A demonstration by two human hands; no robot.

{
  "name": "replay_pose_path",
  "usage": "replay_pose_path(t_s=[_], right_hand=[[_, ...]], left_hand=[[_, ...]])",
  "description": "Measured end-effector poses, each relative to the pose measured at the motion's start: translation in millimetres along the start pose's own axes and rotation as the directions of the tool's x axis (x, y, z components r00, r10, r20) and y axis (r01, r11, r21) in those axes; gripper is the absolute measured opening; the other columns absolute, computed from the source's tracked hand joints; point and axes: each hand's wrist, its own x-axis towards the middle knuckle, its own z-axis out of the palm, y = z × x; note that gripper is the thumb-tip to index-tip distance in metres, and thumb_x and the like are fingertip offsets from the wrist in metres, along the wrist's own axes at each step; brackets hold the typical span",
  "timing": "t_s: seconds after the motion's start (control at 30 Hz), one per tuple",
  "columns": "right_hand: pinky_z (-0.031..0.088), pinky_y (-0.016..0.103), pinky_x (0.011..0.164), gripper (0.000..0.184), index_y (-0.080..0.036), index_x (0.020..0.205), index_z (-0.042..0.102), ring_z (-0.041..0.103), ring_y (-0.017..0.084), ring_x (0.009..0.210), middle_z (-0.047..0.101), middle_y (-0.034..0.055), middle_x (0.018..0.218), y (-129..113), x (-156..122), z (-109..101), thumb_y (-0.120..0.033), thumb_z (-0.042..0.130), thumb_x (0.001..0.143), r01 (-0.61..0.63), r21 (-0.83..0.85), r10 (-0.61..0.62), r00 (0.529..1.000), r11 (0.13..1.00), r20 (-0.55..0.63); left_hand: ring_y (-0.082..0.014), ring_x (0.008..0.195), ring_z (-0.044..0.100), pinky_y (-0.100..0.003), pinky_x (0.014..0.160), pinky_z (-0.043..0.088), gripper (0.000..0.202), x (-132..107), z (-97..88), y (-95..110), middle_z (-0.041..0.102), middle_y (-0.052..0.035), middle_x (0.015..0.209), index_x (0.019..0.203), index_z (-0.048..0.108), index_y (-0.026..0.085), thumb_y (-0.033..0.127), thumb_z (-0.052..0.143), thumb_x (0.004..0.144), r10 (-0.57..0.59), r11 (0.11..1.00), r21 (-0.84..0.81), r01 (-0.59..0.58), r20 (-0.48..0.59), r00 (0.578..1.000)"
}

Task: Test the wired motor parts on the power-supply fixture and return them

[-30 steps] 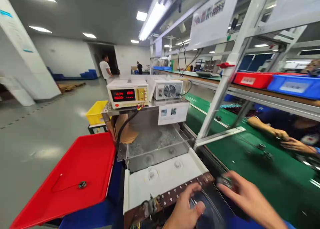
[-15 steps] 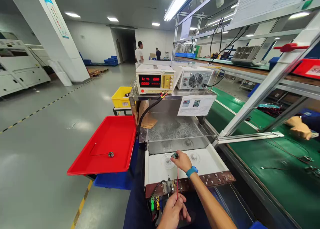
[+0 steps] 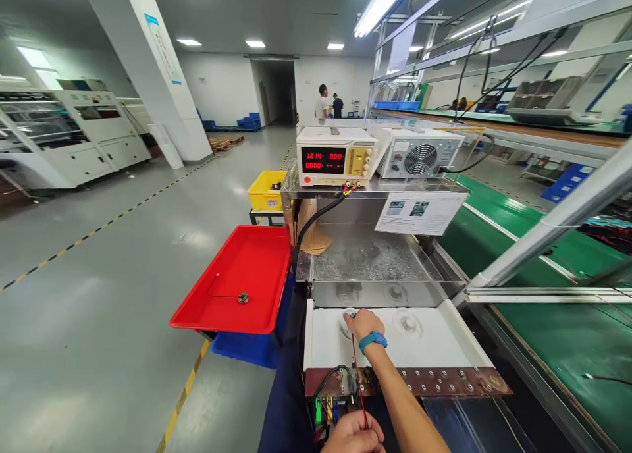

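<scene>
My right hand, with a blue watch on its wrist, is closed on a small round circuit part over the left clear round fixture. Fingers cover most of the part, so I cannot tell whether it touches the fixture. A red wire runs down from it to my left hand, whose fingers pinch the wire at the bottom edge. Both fixtures sit on a white plate; the right one is uncovered. Along the plate's front edge runs a brown strip with metal studs.
A red tray at left holds a similar round part with a wire. Ahead stands a power supply with red digits. Green, yellow and blue connectors hang below the strip. A metal post slants beside the green conveyor.
My right hand has lowered the round part onto or close above the left fixture. My left hand has moved slightly down with the wire. The view has turned left.
</scene>
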Motion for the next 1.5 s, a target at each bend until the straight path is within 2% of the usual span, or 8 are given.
replay_pose_path(t_s=[0.17,0.3,0.37,0.47,0.6,0.8,1.03,1.5], right_hand=[[0.051,0.035,0.08,0.048,-0.011,0.103,0.076,0.069,0.032,0.101,0.073,0.021,0.106,-11.1,-2.0,-0.6,-0.053,0.058,0.085,0.015,-0.076,-0.013,1.0,0.997,0.023],[0.05,0.039,0.082,0.062,-0.01,0.1,0.076,0.069,0.034,0.101,0.072,0.024,0.102,-5.4,1.7,2.3,-0.062,0.041,0.094,0.009,-0.031,-0.007,0.999,0.999,0.048],[0.048,0.04,0.083,0.063,-0.008,0.095,0.075,0.069,0.034,0.099,0.071,0.0263,0.1,5.2,6.2,2.3,-0.055,0.034,0.098,0.038,-0.002,-0.037,0.999,0.999,0.03],[0.045,0.037,0.082,0.04,-0.009,0.103,0.071,0.069,0.031,0.097,0.072,0.0227,0.1,27.4,12.6,3.7,-0.034,0.041,0.098,0.17,0.005,-0.17,0.985,0.985,0.012],[0.041,0.029,0.078,0.037,-0.019,0.124,0.058,0.067,0.024,0.096,0.071,0.0107,0.108,52.5,16.8,14.7,-0.025,0.055,0.088,0.467,0.067,-0.469,0.882,0.882,0.035],[0.038,0.027,0.073,0.039,-0.023,0.12,0.057,0.064,0.021,0.091,0.067,0.0064,0.108,59.5,21.3,27.8,-0.043,0.061,0.088,0.484,0.117,-0.49,0.871,0.867,0.025],[0.04,0.027,0.079,0.03,-0.019,0.113,0.062,0.063,0.021,0.095,0.065,0.0093,0.115,55.0,23.6,23.5,-0.034,0.061,0.086,0.507,0.111,-0.51,0.86,0.855,-0.002],[0.04,0.026,0.08,0.031,-0.019,0.112,0.062,0.062,0.02,0.096,0.066,0.0079,0.115,55.6,25.3,24.7,-0.031,0.064,0.083,0.467,0.206,-0.474,0.88,0.86,-0.017]], left_hand=[[-0.0095,0.056,0.05,-0.023,0.057,0.032,0.07,-8.0,0.1,-3.2,0.058,-0.0001,0.064,0.073,0.057,0.016,0.078,0.077,0.045,-0.03,0.996,0.088,0.028,0.017,0.999],[-0.0091,0.054,0.05,-0.023,0.055,0.033,0.071,-17.3,11.8,-2.3,0.06,-0.0012,0.063,0.072,0.059,0.016,0.081,0.074,0.047,-0.032,0.995,0.097,0.029,0.031,0.999],[-0.0094,0.052,0.052,-0.022,0.053,0.033,0.07,-21.6,15.4,1.1,0.063,-0.0034,0.066,0.077,0.061,0.016,0.08,0.072,0.053,-0.04,0.997,0.065,0.038,0.024,0.999],[-0.0115,0.053,0.058,-0.022,0.051,0.036,0.067,-24.3,14.6,16.3,0.067,-0.0063,0.071,0.085,0.062,0.014,0.076,0.072,0.06,-0.036,0.999,0.003,0.036,-0.021,0.999],[-0.0136,0.062,0.06,-0.025,0.058,0.043,0.058,-12.1,4.5,55.1,0.066,-0.0064,0.075,0.087,0.067,0.012,0.067,0.07,0.071,0.165,0.978,0.157,-0.138,-0.176,0.971],[-0.0151,0.066,0.053,-0.027,0.064,0.04,0.047,34.5,-15.1,97.0,0.062,-0.0014,0.069,0.089,0.07,0.013,0.058,0.062,0.077,0.408,0.781,0.601,-0.168,-0.288,0.866],[-0.0168,0.066,0.054,-0.027,0.065,0.039,0.034,66.9,-21.1,91.5,0.064,-0.0019,0.066,0.067,0.061,0.017,0.048,0.059,0.078,0.445,0.675,0.72,-0.16,-0.224,0.867],[-0.0177,0.066,0.056,-0.027,0.067,0.041,0.037,77.0,-29.5,80.1,0.063,-0.002,0.063,0.062,0.059,0.019,0.052,0.056,0.079,0.411,0.626,0.77,-0.121,-0.194,0.891]])
